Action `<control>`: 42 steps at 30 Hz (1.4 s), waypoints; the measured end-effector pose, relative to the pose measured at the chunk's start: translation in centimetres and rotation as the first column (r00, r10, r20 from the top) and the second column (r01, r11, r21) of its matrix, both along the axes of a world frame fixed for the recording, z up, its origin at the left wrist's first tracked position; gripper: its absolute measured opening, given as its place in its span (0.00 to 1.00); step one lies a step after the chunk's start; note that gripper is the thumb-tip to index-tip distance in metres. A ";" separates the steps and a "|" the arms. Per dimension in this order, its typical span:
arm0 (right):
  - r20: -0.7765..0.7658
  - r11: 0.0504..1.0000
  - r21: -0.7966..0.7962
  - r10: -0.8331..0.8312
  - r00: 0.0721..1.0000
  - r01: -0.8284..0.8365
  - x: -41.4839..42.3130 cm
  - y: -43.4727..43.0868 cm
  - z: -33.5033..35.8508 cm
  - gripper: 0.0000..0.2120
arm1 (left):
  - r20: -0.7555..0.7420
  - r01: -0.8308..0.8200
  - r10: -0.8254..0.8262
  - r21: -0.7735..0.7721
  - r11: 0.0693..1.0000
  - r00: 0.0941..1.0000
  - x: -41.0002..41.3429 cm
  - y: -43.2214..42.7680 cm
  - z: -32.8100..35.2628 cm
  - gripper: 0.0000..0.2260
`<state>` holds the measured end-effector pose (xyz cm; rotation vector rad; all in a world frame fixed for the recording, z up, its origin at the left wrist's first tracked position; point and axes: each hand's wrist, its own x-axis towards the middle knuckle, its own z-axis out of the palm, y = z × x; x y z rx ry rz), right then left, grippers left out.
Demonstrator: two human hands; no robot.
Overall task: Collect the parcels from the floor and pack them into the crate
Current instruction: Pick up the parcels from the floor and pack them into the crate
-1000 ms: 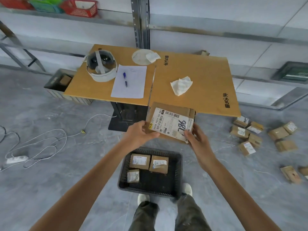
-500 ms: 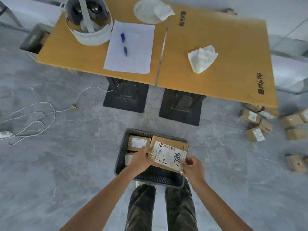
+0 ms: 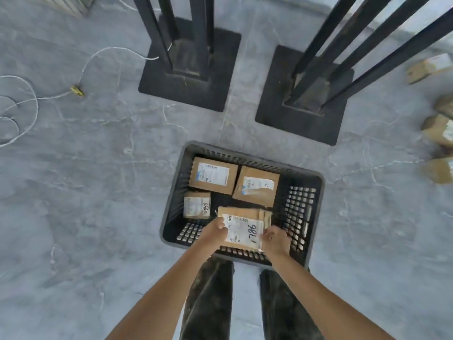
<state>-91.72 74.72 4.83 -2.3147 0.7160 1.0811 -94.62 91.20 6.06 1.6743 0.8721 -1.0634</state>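
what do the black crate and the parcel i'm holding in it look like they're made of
Black slotted crate: likely moulded plastic, matte; its walls are a regular grid of holes.
Brown box-shaped parcel: probably cardboard, dull finish, creased edges, with a white paper label stuck on top.

Black perforated crate (image 3: 301, 214), brown white-labelled parcels (image 3: 212, 175), grey marbled floor (image 3: 98, 192).

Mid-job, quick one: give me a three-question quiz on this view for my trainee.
1. True or false: the left hand and the right hand both hold the labelled parcel.
2. How many other parcels lie in the crate?
3. The loose parcels on the floor lie on the person's: A left, B right, C behind.
Key: 1 true; 2 three; 3 B.
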 end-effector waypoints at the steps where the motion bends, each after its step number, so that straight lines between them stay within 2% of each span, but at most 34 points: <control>1: -0.002 0.999 -0.017 0.043 0.999 -0.043 0.0 0.7 -2.5 0.05 | 0.003 0.030 -0.030 0.021 0.999 1.000 0.1 0.3 -2.0 0.20; 5: -0.031 0.991 -0.081 0.106 0.994 -0.108 0.0 3.2 -11.6 0.11 | 0.030 0.239 -0.242 0.068 0.969 0.970 -0.2 1.1 -8.7 0.24; 10: -0.102 0.993 -0.076 -0.096 0.990 0.088 0.0 3.9 -19.1 0.10 | 0.006 0.423 -0.424 0.065 0.904 0.906 -2.4 2.2 -12.9 0.23; 12: -0.161 0.996 0.003 -0.085 0.983 0.087 -0.4 4.1 -20.8 0.12 | -0.003 0.447 -0.449 0.086 0.890 0.894 -3.4 2.7 -13.5 0.21; 15: -0.333 0.984 0.169 -0.005 0.943 0.065 -0.6 4.4 -21.2 0.27 | -0.049 0.479 -0.476 0.113 0.871 0.878 -4.4 3.5 -13.5 0.18; 17: -0.380 0.989 0.139 0.102 0.919 -0.052 -0.3 3.9 -20.3 0.37 | -0.089 0.517 -0.509 0.138 0.845 0.856 -4.5 3.9 -13.0 0.17; 19: -0.404 0.985 0.137 0.151 0.902 -0.103 0.6 2.9 -18.3 0.37 | -0.120 0.542 -0.529 0.164 0.824 0.840 -3.9 4.2 -11.9 0.16; 23: -0.319 0.949 0.291 0.213 0.923 -0.119 3.0 1.0 -11.5 0.27 | -0.054 0.524 -0.526 0.226 0.821 0.849 -0.8 4.1 -7.8 0.16; 27: -0.062 0.921 0.327 0.244 0.968 -0.212 6.0 -0.7 -1.8 0.22 | 0.066 0.511 -0.570 0.368 0.777 0.819 4.1 3.4 -0.7 0.17; 32: 0.187 0.893 0.333 0.253 0.949 -0.303 10.6 -2.3 12.7 0.19 | 0.302 0.447 -0.611 0.465 0.764 0.732 11.1 1.3 12.6 0.19; 35: 0.305 0.892 0.352 0.179 0.935 -0.285 13.7 -2.9 22.1 0.16 | 0.454 0.334 -0.566 0.495 0.802 0.688 14.9 -0.3 22.2 0.17; 38: 0.411 0.863 0.458 0.004 0.912 -0.211 16.4 -4.0 32.0 0.15 | 0.567 0.257 -0.542 0.506 0.823 0.621 18.2 -2.1 32.2 0.18; 42: 0.581 0.840 0.528 -0.247 0.776 -0.128 17.8 -6.0 44.8 0.09 | 0.709 0.165 -0.543 0.532 0.830 0.449 20.5 -4.3 44.9 0.18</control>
